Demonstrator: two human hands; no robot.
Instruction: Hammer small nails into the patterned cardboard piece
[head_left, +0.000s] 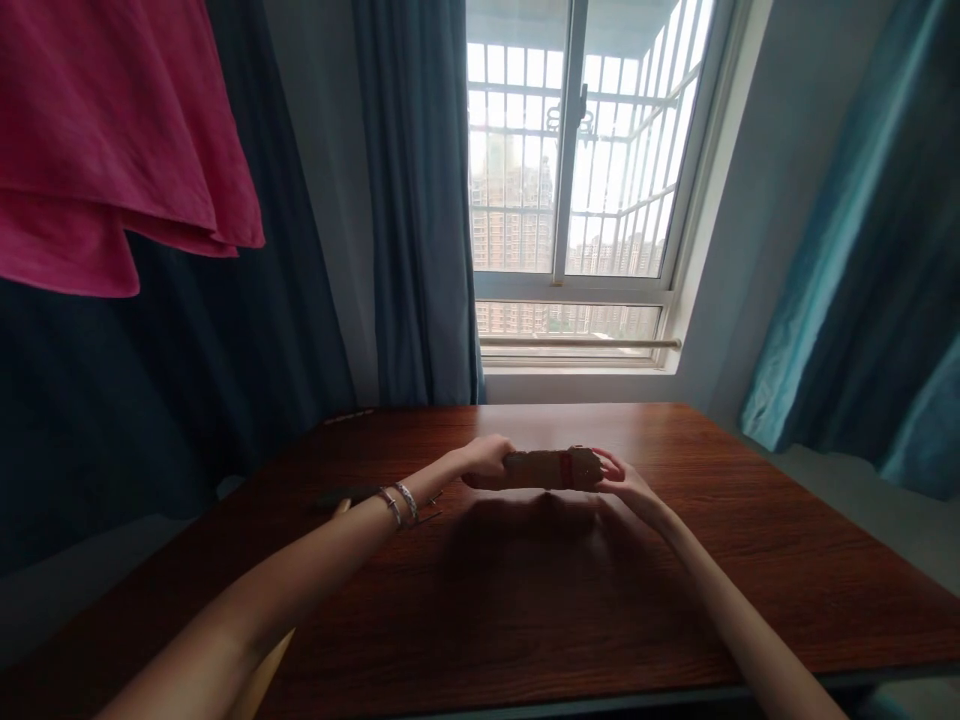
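A flat brown piece that looks like cardboard [538, 470], with a dark red mark near its right end, is held level just above the table. The fingers of my left hand [489, 458] are closed round its left end. At its right end, my right hand [621, 478] grips with bent fingers. Beneath my left forearm lies a long thing with a pale wooden handle [270, 672] and a dark end [349, 495]. My arm covers its middle, so its kind cannot be told.
The brown wood-grain table [637, 600] spans the space before me, its near edge at the bottom. Behind it stands a barred window [517, 150]. Blue curtains [420, 200] hang at both sides, and a pink cloth [127, 130] hangs at upper left.
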